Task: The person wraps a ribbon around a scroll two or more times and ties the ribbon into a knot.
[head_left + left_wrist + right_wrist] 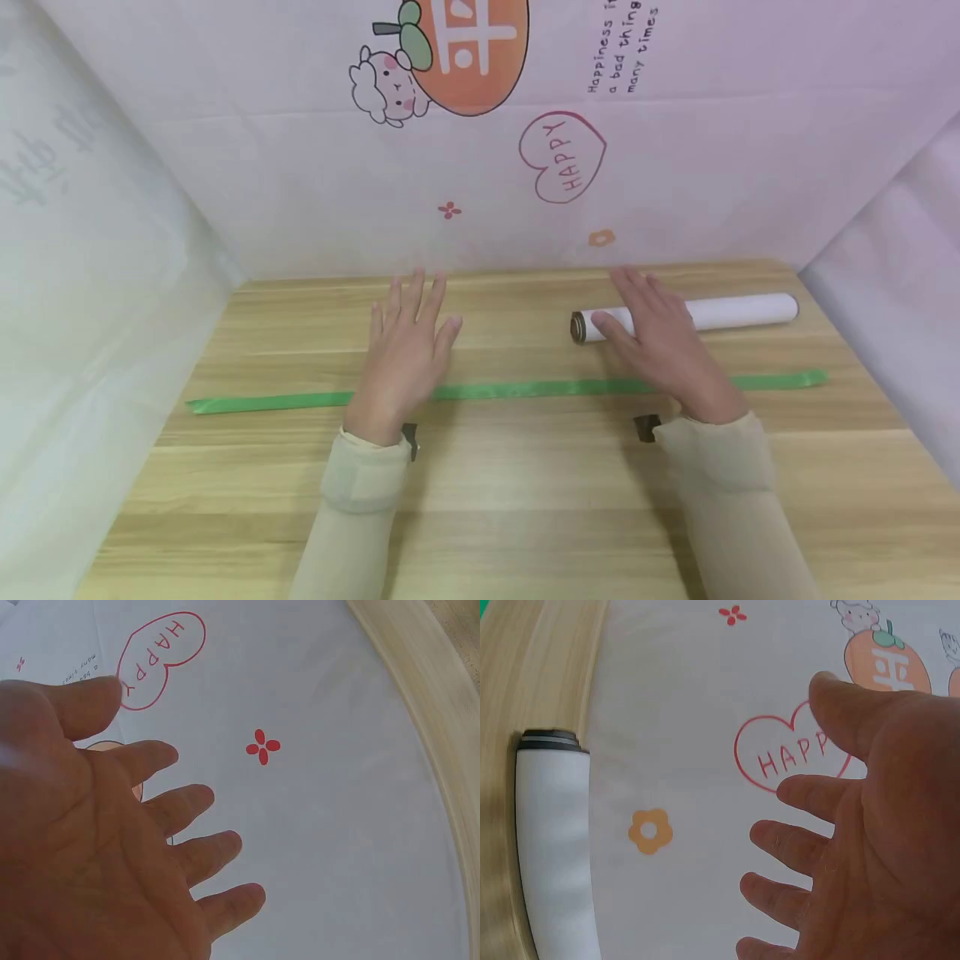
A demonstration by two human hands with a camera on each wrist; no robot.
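My left hand is held above the table with its fingers spread and holds nothing; its bare palm shows in the left wrist view. My right hand, also empty with straight fingers, overlaps a white roll in the head view. The roll lies near the table's back edge, its dark-rimmed end toward the left. In the right wrist view the roll sits apart from the fingers. A long green ribbon runs across the table, partly hidden under both forearms.
A wooden table fills the lower view. White printed cloth hangs at the back, with more cloth at the sides. Small dark patches lie near each wrist.
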